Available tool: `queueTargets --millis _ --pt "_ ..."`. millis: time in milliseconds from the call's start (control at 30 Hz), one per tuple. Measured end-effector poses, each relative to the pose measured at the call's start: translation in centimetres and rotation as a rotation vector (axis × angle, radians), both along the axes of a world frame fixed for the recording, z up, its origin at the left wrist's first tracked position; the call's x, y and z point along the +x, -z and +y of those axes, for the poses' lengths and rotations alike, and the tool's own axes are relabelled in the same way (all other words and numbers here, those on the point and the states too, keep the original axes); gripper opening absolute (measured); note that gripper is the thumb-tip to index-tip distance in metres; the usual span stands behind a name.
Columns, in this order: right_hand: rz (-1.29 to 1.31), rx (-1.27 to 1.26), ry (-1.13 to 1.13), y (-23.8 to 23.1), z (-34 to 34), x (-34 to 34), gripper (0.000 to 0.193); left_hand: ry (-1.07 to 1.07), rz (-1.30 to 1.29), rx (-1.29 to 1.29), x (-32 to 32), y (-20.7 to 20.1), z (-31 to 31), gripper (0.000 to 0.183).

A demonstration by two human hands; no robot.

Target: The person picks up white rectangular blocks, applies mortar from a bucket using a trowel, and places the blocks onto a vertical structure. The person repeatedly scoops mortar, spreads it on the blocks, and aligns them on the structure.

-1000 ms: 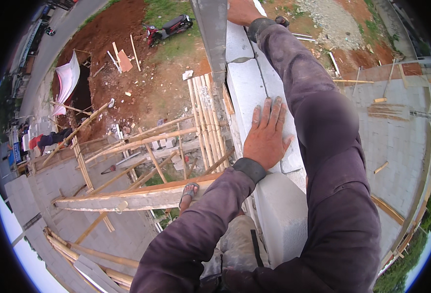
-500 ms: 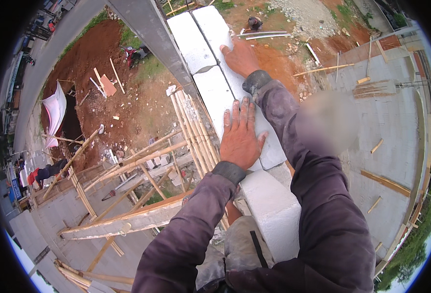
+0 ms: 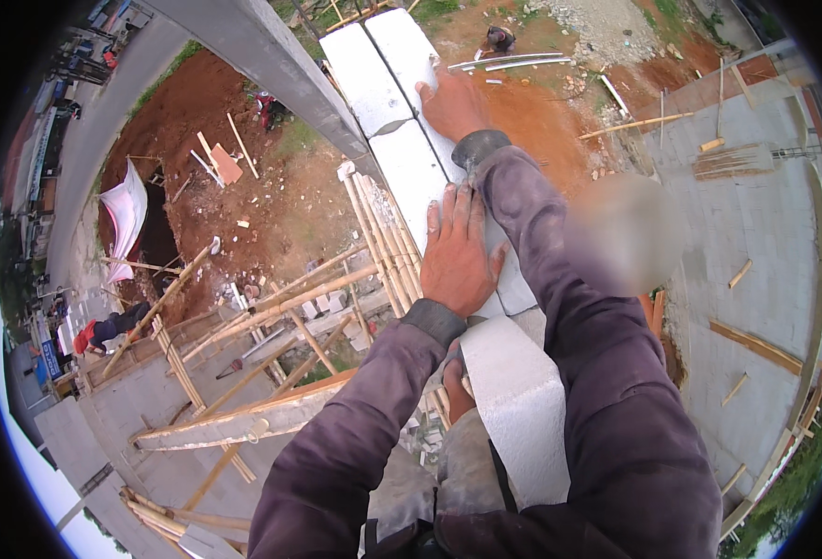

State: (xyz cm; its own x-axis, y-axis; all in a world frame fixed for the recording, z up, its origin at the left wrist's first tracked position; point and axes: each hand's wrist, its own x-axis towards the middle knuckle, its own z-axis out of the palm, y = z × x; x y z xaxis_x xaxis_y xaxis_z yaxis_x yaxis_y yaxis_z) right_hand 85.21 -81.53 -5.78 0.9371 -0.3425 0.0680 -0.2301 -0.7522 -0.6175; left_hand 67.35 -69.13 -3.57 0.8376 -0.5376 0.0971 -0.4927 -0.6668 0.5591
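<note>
Two rows of white lightweight blocks, a left row [image 3: 360, 79] and a right row [image 3: 400, 47], lie side by side along a narrow wall top. My left hand [image 3: 459, 261] rests flat over the nearer blocks, its fingers spread across the seam. Farther ahead, my right hand [image 3: 455, 102] grips the far right block, thumb on the top face; its other fingers are partly hidden over the outer side. Closer to my body stands another white block [image 3: 520, 405], between my forearms.
A grey concrete column [image 3: 271, 65] rises left of the blocks. Bamboo poles [image 3: 383, 242] and a concrete beam [image 3: 243, 427] are on the left. Red soil lies far below, where a person [image 3: 499, 39] crouches. A grey slab [image 3: 737, 252] spreads out at right.
My view has shifted slightly, so the ground and poles appear farther right. Both hands stay at about the same places on the blocks, and the blocks have not visibly moved.
</note>
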Motion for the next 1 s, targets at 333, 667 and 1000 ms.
queueTargets --millis 333,667,1000 --pt "-0.031 -0.179 -0.132 -0.2 0.7 -0.8 0.041 -0.559 0.545 -1.214 22.0 5.2 12.2 0.023" --pt "-0.049 -0.274 -0.138 -0.1 0.7 -0.8 0.042 -0.330 0.830 -1.176 30.1 9.2 7.7 0.036" --pt "-0.038 -0.270 -0.124 -0.1 1.0 -0.8 0.041 -0.323 0.811 -1.001 27.5 5.1 7.5 0.046"
